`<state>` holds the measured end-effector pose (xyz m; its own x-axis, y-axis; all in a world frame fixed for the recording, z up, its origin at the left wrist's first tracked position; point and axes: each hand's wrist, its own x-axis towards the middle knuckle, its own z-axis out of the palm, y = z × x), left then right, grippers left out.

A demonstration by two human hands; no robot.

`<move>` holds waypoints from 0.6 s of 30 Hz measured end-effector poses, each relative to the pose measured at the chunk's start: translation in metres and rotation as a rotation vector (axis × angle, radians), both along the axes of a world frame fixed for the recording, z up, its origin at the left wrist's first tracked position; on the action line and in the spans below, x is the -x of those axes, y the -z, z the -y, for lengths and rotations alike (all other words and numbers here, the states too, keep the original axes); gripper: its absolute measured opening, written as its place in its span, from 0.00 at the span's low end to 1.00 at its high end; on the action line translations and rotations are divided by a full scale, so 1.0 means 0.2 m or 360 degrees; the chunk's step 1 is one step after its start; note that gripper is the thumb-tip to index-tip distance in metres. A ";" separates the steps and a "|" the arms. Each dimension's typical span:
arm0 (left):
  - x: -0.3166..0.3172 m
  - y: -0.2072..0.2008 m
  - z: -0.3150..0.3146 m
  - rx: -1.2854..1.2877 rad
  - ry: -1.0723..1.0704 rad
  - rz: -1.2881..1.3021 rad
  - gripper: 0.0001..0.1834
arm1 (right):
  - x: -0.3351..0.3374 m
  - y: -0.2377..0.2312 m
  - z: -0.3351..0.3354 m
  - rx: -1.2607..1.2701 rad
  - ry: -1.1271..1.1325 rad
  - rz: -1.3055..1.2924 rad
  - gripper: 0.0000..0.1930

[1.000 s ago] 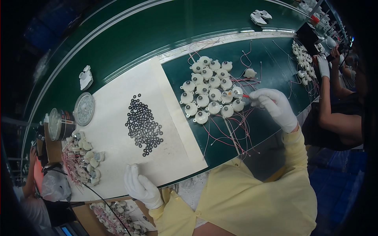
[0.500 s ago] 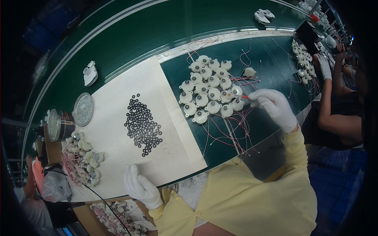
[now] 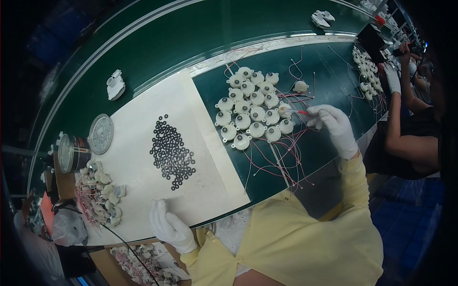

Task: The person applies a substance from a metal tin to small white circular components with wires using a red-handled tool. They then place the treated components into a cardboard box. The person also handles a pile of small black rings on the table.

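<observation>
The right white-gloved hand (image 3: 333,127) pinches a slim red-handled tool (image 3: 301,112), its tip at round cream plastic housings (image 3: 257,117) leftward. The left white-gloved hand (image 3: 171,229) is loosely uncurled; beyond it, small black rings (image 3: 171,152) lie on a pale sheet (image 3: 212,174) atop the green table (image 3: 329,71).

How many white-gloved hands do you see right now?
3: the left hand at the near edge of the pale sheet; the right hand, holding a red-handled tool; a co-worker's gloved hand at far right. Others may be hidden.

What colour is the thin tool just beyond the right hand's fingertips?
Red there; the thin tool shows best in the head view.
</observation>
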<state>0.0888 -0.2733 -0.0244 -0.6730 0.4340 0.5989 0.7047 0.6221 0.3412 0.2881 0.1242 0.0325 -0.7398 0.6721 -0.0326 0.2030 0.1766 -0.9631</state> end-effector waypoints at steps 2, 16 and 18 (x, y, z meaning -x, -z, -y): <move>0.00 0.00 0.00 0.0007 0.0001 -0.0008 0.16 | 0.00 0.01 0.00 0.0009 0.0003 0.0011 0.15; 0.00 0.00 0.00 0.0025 0.0010 -0.0021 0.16 | -0.09 0.03 -0.02 -0.0114 0.0004 0.0004 0.15; 0.00 0.00 0.01 0.0026 0.0012 -0.0011 0.16 | -0.08 0.03 -0.02 -0.0106 0.0032 -0.0046 0.15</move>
<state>0.0885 -0.2749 -0.0248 -0.6655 0.4489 0.5963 0.7119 0.6219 0.3263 0.3042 0.1275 0.0271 -0.7260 0.6869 0.0338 0.1794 0.2366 -0.9549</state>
